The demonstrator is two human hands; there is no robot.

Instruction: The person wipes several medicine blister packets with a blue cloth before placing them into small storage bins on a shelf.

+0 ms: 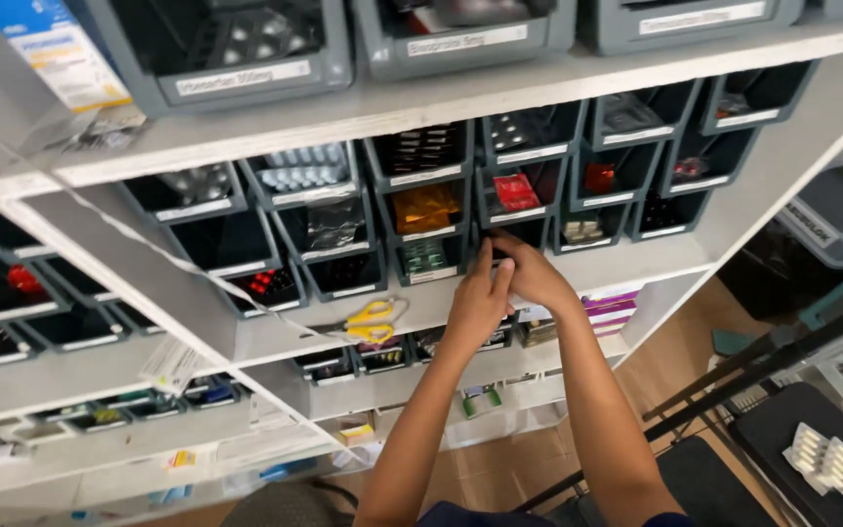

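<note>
White shelves (500, 98) fill the wall, and rows of small dark bins sit on them. Both hands reach up to one dark bin (519, 234) in the lowest row of the middle shelf. The left hand (477, 304) has its fingers straight and pressed on the front of the bin. The right hand (531, 273) curls over the bin's front edge, just beside the left hand and touching it. I cannot tell if it grips anything inside. Yellow scissors (373, 319) lie on the shelf edge near the left hand. A bin with a red packet (516, 191) sits just above.
</note>
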